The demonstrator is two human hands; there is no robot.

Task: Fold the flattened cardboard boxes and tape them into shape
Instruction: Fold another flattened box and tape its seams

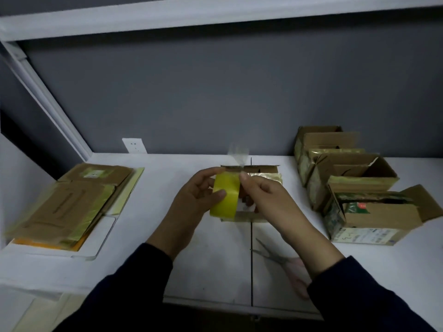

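While the left hand (196,195) grips the tape roll (225,195), the right hand (261,195) pinches its strip (237,154).

Matt brown cardboard, glossy tape, a smooth white surface (167,168).
The tape roll (224,195) is smooth, glossy yellow film; the tape strip (237,153) drawn off it is thin, clear and shiny. The cardboard box (263,168) behind it is matt brown board with a glossy gold-green printed face, as are the folded boxes (354,171) at the right. The flattened cardboard stack (69,202) is dull brown, banded with shiny yellowish tape. The scissors (271,254) have grey metal blades and pale plastic handles. The sleeves (134,291) are dark matt cloth, the wall (215,92) matt grey.
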